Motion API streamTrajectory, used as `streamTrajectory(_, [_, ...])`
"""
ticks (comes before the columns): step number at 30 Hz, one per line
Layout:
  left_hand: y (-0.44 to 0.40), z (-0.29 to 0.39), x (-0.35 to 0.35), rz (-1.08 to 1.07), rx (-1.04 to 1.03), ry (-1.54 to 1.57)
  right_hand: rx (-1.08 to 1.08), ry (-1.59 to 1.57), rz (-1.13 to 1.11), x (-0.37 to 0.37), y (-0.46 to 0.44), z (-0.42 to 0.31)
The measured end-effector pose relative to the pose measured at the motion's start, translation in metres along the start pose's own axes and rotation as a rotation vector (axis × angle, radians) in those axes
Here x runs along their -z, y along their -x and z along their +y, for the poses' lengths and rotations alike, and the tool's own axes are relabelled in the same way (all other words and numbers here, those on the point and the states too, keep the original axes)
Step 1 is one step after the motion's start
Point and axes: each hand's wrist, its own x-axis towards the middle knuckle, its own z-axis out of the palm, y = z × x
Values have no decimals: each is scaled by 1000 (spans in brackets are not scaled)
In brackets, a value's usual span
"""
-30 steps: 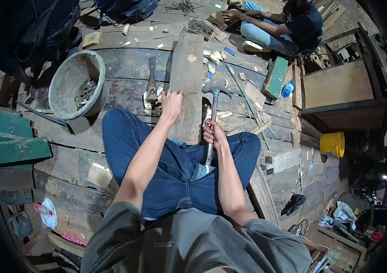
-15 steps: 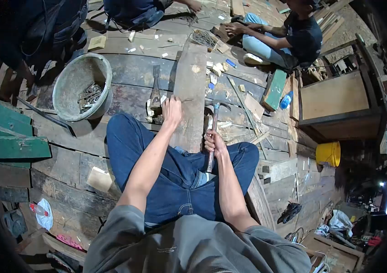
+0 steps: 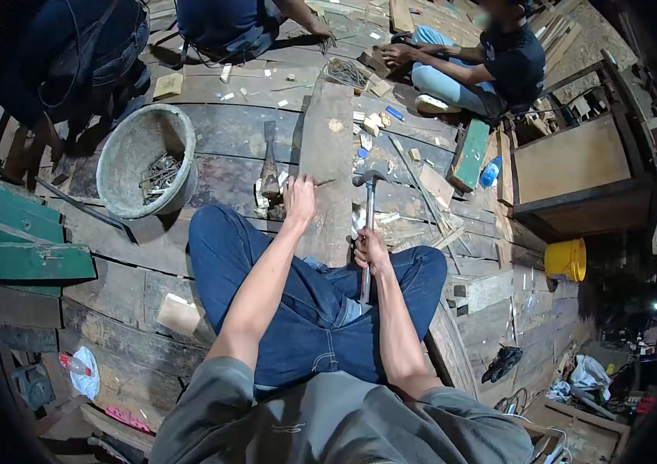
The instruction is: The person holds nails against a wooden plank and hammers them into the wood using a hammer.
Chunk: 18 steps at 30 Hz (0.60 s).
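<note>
My left hand (image 3: pixel 300 199) is closed over a long grey plank (image 3: pixel 327 131) in front of my crossed legs. A thin, rusty nail (image 3: pixel 326 182) sticks out from its fingertips toward the right. In my right hand (image 3: pixel 371 249) is a hammer (image 3: pixel 369 203), gripped around the handle, its metal head pointing away from me beside the plank's right edge. The handle's lower end reaches down to my jeans. Left of the plank lies a chisel-like tool (image 3: pixel 269 158) with a flat blade and dark handle, close to my left hand.
A round tub (image 3: pixel 112 166) with nails stands to the left. A small tray of nails (image 3: pixel 346 72) sits at the plank's far end. Wood scraps (image 3: pixel 373 122) litter the floorboards. Several people sit or crouch ahead. At right are a wooden frame box (image 3: pixel 576 166) and a yellow bucket (image 3: pixel 566 260).
The hammer's head has turned in my right hand. The nail in my left fingers shows more clearly over the plank. The whole view has shifted slightly.
</note>
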Motion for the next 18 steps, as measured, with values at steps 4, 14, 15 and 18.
streamTrajectory(4, [3, -2, 1, 28, 8, 22, 110, 147, 92, -18, 22, -10])
streamTrajectory(14, [4, 2, 3, 60, 2, 47, 73, 562, 211, -54, 24, -5])
streamTrajectory(15, [4, 0, 0, 62, 6, 29, 90, 545, 215, -56, 25, -7])
streamTrajectory(18, [4, -7, -4, 103, -27, 62, 233, 551, 257, -64, 32, -15])
